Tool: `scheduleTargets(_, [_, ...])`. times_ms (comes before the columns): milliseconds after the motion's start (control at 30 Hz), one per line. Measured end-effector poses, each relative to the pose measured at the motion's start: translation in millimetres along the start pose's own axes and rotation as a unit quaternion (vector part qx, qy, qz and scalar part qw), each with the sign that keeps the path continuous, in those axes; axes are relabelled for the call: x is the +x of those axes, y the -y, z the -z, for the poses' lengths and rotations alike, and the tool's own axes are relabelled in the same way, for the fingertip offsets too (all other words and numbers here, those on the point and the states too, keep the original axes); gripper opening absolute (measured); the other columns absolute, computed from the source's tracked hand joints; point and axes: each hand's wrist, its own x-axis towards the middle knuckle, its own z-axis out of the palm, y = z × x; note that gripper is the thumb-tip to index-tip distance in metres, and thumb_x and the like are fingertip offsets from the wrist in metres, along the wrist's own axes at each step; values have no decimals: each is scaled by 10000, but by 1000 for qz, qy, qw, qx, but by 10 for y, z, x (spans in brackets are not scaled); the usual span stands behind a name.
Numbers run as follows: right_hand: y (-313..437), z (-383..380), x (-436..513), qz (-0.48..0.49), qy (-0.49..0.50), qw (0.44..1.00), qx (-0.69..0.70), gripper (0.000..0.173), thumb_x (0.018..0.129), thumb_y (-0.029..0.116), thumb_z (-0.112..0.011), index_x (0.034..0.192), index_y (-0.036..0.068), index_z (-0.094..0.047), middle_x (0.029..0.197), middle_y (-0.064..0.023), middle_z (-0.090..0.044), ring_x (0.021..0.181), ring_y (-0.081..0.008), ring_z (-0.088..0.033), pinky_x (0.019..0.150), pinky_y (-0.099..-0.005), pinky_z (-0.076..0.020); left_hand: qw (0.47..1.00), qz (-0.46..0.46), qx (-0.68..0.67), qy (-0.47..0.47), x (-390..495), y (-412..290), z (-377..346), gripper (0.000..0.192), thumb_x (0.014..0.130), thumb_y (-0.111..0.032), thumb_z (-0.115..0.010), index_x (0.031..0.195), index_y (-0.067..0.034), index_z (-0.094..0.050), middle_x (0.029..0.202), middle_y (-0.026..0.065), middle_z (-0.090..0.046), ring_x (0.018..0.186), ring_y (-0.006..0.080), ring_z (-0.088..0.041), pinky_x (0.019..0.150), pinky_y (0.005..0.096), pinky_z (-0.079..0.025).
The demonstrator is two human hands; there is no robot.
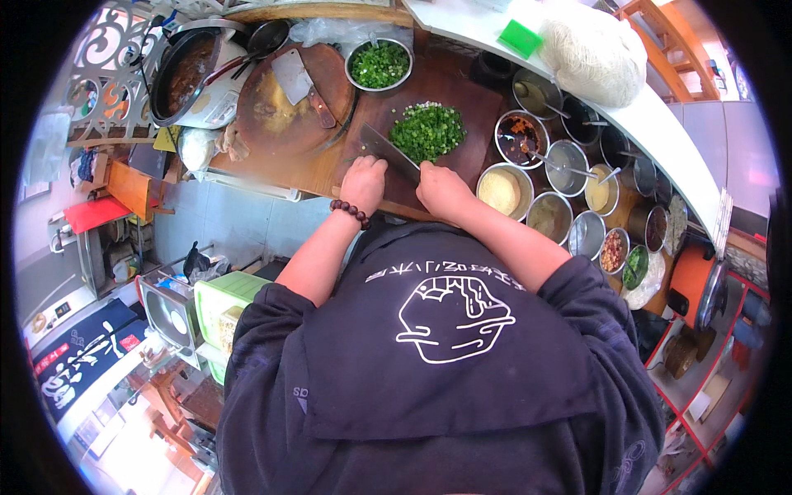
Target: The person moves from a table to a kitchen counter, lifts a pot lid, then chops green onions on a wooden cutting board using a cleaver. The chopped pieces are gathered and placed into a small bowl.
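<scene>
My right hand (440, 187) is closed around the handle end of a cleaver (390, 150), whose blade slants up and left across a dark red-brown cutting board (479, 102). Just beyond the blade lies a heap of chopped green onions (428, 131), touching or very close to it. My left hand (363, 184), with a beaded bracelet at the wrist, rests at the near left part of the board with its fingers curled; whether anything is under them cannot be seen. A steel bowl (348, 73) of chopped green onions stands at the board's far left.
A round wooden chopping block (266, 133) with a second cleaver (296, 77) is at left, beside a cooker (216, 102) of brown food. Several steel containers of seasonings, one holding yellow powder (500, 190), crowd the right. A white curved ledge (671, 145) bears bagged noodles (597, 55).
</scene>
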Motion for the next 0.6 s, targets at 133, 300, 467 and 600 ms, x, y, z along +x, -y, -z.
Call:
scheduleTargets(133, [-73, 35, 47, 23, -16, 1000, -7, 170, 930, 94, -561, 1001, -56, -598, 922, -341, -717, 888, -507, -719, 823, -572, -578, 997, 68, -19, -36, 55, 91, 187, 188, 890, -97, -641, 1046, -18, -712, 1055, 186, -685, 1045, 386, -636, 943, 479, -526])
scheduleTargets(300, [3, 119, -3, 9, 3, 1000, -5, 195, 930, 122, -589, 1006, -57, -606, 919, -331, -720, 896, -505, -716, 838, -576, -571, 992, 121, 17, -26, -30, 404, 251, 273, 874, -87, -613, 1101, 15, -726, 1084, 217, -692, 1066, 415, -635, 975, 490, -515])
scheduleTargets(467, [2, 121, -7, 3, -2, 1000, 1, 199, 930, 122, -591, 1020, -53, -617, 920, -330, -721, 904, -503, -716, 845, -579, -569, 991, 123, -54, 20, 21, 263, 186, 265, 849, -88, -605, 1056, 13, -738, 993, 227, -682, 994, 424, -649, 926, 482, -529])
scheduleTargets(600, [-15, 107, -25, -5, -10, 1000, 2, 194, 930, 117, -587, 1029, -46, -623, 924, -332, -721, 905, -502, -717, 844, -581, -570, 991, 107, -77, 30, 16, 89, 182, 210, 853, -131, -667, 1003, 4, -723, 976, 213, -673, 993, 412, -648, 899, 480, -530])
